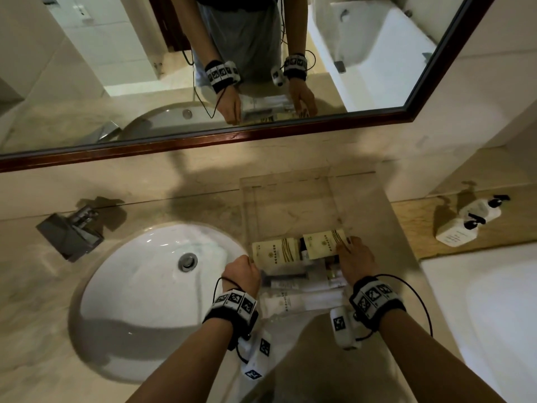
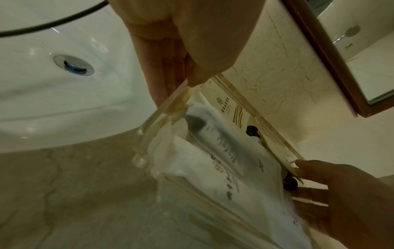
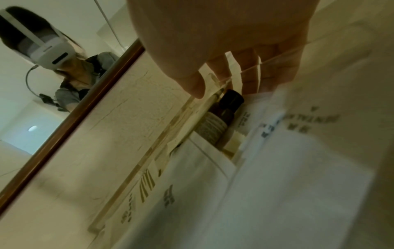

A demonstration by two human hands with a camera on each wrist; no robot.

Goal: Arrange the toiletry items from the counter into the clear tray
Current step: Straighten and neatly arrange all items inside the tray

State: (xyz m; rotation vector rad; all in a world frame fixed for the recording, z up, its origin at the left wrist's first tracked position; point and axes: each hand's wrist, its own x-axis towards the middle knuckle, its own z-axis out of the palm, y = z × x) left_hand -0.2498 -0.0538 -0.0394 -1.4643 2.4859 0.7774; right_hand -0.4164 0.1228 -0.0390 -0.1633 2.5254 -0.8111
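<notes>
A clear tray (image 1: 279, 314) sits near the counter's front edge, right of the sink. In it lie two cream boxes (image 1: 274, 251) (image 1: 322, 242), a small dark bottle (image 3: 226, 107) between them, and several white packets (image 1: 305, 301). My left hand (image 1: 244, 271) pinches the tray's left wall (image 2: 162, 114) between thumb and curled fingers. Over the right edge, my right hand (image 1: 351, 257) curls its fingers (image 3: 249, 80) around the wall beside the right cream box. I cannot tell whether the tray rests on the counter or is lifted.
A white sink (image 1: 145, 301) with a metal faucet (image 1: 72, 231) fills the left. A faint clear rectangular outline (image 1: 290, 199) shows on the counter behind the tray. Two pump bottles (image 1: 470, 219) lie on a wooden ledge at right, above a white tub (image 1: 494, 315). A framed mirror (image 1: 203, 138) backs the counter.
</notes>
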